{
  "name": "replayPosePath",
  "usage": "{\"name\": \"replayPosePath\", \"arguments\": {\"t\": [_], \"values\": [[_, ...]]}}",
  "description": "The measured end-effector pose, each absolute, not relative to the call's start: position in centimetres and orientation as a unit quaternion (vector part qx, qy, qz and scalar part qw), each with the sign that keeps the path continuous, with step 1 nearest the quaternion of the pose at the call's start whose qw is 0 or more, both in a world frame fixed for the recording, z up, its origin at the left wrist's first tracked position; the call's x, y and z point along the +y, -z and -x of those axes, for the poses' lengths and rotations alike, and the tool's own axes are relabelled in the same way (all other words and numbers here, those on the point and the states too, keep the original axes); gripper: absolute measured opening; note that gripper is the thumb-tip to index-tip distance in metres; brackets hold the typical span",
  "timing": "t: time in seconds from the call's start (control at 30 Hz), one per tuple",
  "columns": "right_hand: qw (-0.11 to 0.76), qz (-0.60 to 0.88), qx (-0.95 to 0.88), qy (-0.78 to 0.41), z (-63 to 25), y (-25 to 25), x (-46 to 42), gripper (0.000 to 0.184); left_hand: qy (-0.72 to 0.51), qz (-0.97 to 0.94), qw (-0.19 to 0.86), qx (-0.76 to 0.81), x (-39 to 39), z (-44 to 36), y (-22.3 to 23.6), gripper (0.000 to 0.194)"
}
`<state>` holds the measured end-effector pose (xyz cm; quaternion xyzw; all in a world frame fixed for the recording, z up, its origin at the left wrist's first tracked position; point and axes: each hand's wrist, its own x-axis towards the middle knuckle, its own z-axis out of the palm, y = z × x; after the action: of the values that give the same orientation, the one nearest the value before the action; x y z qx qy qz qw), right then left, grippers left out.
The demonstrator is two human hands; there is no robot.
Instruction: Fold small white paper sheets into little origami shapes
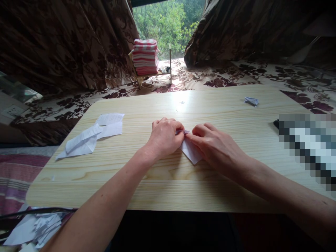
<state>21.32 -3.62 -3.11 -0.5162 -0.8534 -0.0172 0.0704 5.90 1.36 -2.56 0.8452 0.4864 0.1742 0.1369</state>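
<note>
Two bare hands, left [166,138] and right [214,145], pinch the small folded white paper [193,152], seemingly to steady its crease.

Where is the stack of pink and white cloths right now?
In the head view, the pink and white stack sits beyond the table, left of center, in front of the window and beside the left curtain.
</note>
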Motion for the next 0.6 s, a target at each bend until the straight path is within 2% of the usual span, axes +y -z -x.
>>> {"name": "replayPosePath", "arguments": {"t": [0.23, 0.6], "values": [[0.043, 0.522, -0.852, 0.021, -21.34, 2.54, -4.11, 0.021, -0.159, -0.843, 0.148, 0.493, 1.32, -5.89, 2.30, 0.021], [0.074, 0.500, -0.860, 0.071, -22.08, 3.40, -4.66, 0.020, -0.141, -0.863, 0.114, 0.472, 1.31, -6.06, 2.37, 0.021]]}}
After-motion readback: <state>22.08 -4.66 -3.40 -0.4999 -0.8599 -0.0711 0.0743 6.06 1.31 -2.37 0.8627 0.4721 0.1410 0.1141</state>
